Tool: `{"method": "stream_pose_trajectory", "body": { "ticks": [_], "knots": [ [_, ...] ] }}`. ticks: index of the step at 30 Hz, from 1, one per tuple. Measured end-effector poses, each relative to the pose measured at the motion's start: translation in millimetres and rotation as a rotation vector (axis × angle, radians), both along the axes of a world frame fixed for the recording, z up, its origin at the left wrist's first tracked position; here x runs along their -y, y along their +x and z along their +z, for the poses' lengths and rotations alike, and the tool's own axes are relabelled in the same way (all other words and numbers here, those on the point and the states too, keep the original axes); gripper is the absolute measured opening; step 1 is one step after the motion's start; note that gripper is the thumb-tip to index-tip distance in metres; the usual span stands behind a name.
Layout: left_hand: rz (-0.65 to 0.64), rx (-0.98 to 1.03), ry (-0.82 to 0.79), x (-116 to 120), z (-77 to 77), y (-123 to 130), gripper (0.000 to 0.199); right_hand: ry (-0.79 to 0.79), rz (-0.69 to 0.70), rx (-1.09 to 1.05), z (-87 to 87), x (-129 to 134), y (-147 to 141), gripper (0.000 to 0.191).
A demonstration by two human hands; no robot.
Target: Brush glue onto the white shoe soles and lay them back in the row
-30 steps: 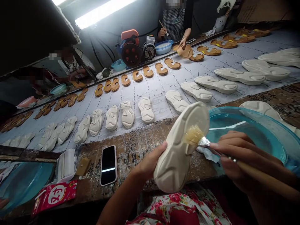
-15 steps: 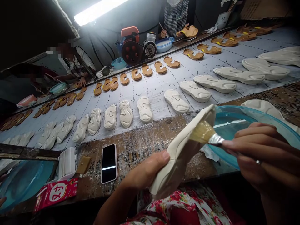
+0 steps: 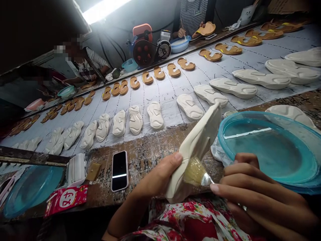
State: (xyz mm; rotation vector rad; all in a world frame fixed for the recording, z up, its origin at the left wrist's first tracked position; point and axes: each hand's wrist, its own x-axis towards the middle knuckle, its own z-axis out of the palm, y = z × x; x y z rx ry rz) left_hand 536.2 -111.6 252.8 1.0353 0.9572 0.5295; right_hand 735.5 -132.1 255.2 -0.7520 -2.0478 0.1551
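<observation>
**White shoe sole (image 3: 193, 157) under the brush (image 3: 198, 173)**

The left hand (image 3: 156, 177) grips the sole, creamy white and ridged, just past the edge of the tabletop (image 3: 150, 144). The right hand (image 3: 250, 197) closes around the brush, pale bristles against the sole. Nearby sit one blue plastic basin (image 3: 250, 113), one phone (image 3: 119, 170) and one red packet (image 3: 66, 201), its lettering unclear. About fourteen white soles (image 3: 155, 115) line the cloth (image 3: 160, 90) beyond.

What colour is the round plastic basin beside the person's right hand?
The round plastic basin is see-through turquoise, shown best in the head view.
</observation>
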Motion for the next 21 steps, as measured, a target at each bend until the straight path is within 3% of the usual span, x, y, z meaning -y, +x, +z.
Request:
{"method": "stream_pose_trajectory", "body": {
  "ticks": [2, 7, 12, 17, 21],
  "knots": [
    [0.073, 0.031, -0.034, -0.1, -3.6, 4.8, 0.051, 0.039, 0.082, -0.004, -1.2, -0.9, -1.0, 0.011],
    [0.231, 0.016, 0.019, -1.3, -6.9, 11.7, 0.050, -0.039, 0.186, 0.015, -4.7, 8.9, -9.5, 0.015],
    [0.252, 0.325, -0.256, -4.0, -10.8, 10.6, 0.057, -0.131, 0.257, -0.074, -7.3, 9.3, -11.5, 0.013],
    [0.267, 0.382, -0.364, 3.3, -11.2, 6.8, 0.050, 0.008, -0.028, -0.299, -1.6, -8.0, -1.3, 0.011],
    [0.229, 0.419, -0.355, 7.2, -15.1, 3.8, 0.050, -0.188, -0.322, -0.373, 6.8, -9.7, -7.8, 0.021]
  ]
}}
